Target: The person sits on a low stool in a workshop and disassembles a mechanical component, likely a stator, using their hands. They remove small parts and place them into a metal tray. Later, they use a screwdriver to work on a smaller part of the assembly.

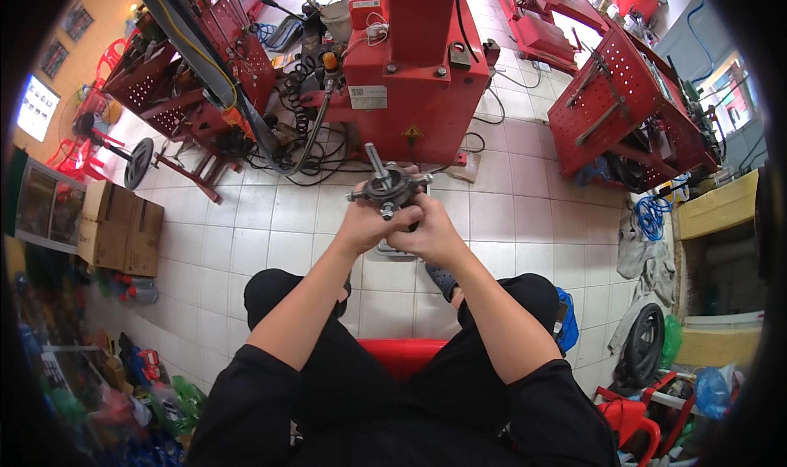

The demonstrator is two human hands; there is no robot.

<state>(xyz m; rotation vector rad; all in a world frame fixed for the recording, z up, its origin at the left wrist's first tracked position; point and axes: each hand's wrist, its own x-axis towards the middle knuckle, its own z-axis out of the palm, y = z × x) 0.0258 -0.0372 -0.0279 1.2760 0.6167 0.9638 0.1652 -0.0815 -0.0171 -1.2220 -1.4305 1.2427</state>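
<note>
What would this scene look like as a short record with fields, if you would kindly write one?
Left hand: holding a metal part
Right hand: also holding the metal part
Part's shape: rounded body, short protruding studs, one longer rod
Ahead: red machine
Right: red perforated cart
Left: cardboard boxes
Floor: pale tiles

The left hand (367,227) and the right hand (426,227) come together, gripping a round metal part (390,188) from below; a rod rises from it and short ends jut from its sides. Beyond stands a red machine (410,131), with a coiled black hose (300,114) to its left. A red cart (598,98) stands to the right, boxes (111,229) to the left. A tyre (645,344) leans at lower right, and a red seat (402,354) shows between the person's legs.
</note>
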